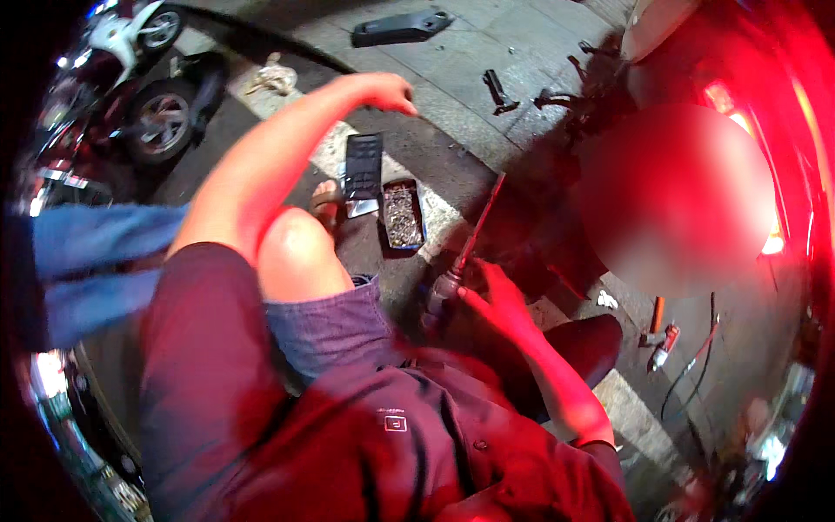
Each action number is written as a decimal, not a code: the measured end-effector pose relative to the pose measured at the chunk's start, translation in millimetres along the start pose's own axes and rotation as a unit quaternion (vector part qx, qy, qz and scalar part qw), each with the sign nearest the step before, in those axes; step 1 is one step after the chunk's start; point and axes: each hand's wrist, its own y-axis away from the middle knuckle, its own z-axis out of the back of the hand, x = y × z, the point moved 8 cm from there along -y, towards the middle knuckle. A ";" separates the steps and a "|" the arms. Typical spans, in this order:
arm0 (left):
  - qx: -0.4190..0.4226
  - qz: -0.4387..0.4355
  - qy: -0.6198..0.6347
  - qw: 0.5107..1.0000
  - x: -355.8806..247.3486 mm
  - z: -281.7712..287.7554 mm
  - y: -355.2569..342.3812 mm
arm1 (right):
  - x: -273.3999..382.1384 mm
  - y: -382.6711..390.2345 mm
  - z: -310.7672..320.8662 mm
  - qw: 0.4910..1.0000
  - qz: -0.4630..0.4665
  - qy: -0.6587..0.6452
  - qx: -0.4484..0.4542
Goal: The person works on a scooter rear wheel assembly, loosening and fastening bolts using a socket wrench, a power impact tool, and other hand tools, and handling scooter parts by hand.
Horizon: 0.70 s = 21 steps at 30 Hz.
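Observation:
My left arm reaches far forward over the pavement, and its hand is closed with the fingers curled down. Whatever those fingers hold, if anything, is hidden. My right hand is at a drill-like power tool with a long thin shaft that points up and away. Its thumb and fingers rest by the tool's collar; the tool's rear end is dark and hard to make out. Between my arms lie a tray full of small screws or metal bits and a black compartmented case.
A dark plastic panel and a black part lie on the paving ahead. At right are an orange-handled tool and a cable, near a red-lit vehicle. Parked motorbikes and a person's jeans-clad leg are at left.

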 end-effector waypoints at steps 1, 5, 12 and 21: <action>-0.089 -0.092 -0.040 0.991 49.0 18.6 -1.4 | 7.9 -12.3 -11.9 1.000 -0.005 -0.006 -0.010; -0.043 0.024 0.243 0.969 132.8 13.8 -37.7 | -8.6 -29.9 -5.3 0.990 -0.119 0.040 -0.068; 0.104 -0.059 0.254 0.960 135.9 23.9 -131.4 | -22.4 -46.2 -38.7 0.951 -0.270 0.151 0.007; 0.137 -0.528 0.146 0.825 -90.9 28.4 -74.5 | -14.1 -49.6 -65.3 0.844 -0.456 -0.045 -0.281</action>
